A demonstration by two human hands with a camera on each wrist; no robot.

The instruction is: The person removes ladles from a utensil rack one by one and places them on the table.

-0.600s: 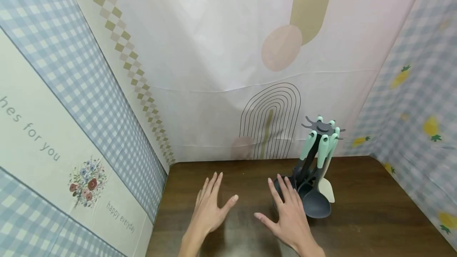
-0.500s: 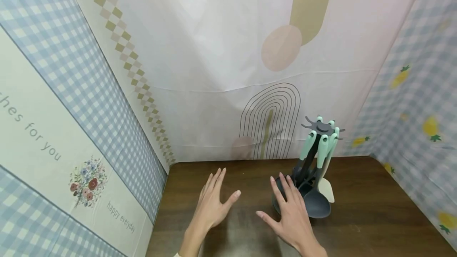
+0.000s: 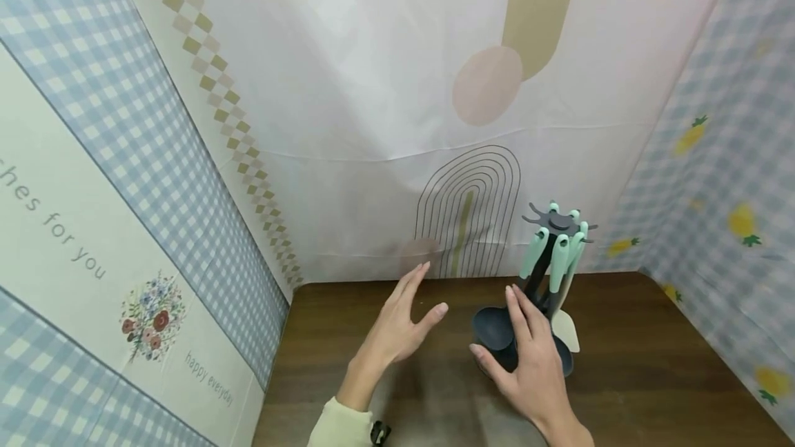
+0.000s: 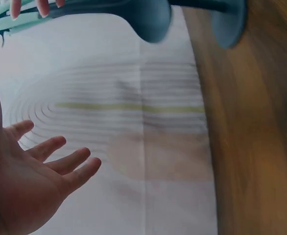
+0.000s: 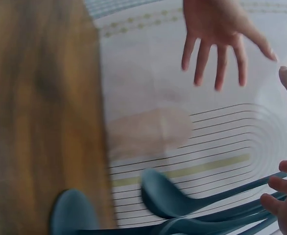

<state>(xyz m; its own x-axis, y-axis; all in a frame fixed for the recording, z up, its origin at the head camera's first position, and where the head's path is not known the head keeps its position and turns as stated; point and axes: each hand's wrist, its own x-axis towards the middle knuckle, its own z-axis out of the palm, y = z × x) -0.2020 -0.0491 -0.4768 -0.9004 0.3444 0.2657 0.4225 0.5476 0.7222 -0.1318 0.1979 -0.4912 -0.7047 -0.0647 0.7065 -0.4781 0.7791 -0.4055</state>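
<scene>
A set of kitchen utensils with mint handles (image 3: 560, 264) hangs upright from a dark grey rack top (image 3: 559, 223) on the table. Their dark heads include a ladle (image 3: 493, 328), also seen in the right wrist view as a ladle bowl (image 5: 163, 193). My right hand (image 3: 537, 371) is just in front of the set, fingers straight and thumb spread, overlapping the lower utensils and hiding part of them. A pale spatula (image 3: 566, 331) shows behind it. My left hand (image 3: 397, 330) hovers over the table left of the set, fingers extended, holding nothing.
The brown wooden table (image 3: 646, 364) ends at a white printed cloth backdrop (image 3: 348, 212). Blue checked cloth (image 3: 186, 157) stands along the left side, and checked cloth with pineapples (image 3: 714, 205) along the right. A cream sleeve (image 3: 341, 426) shows at my left wrist.
Both hands have moved to the right, the left one also forward. My right hand now covers more of the front utensils, while the ladle on the left has come into view. The utensil set stays put.
</scene>
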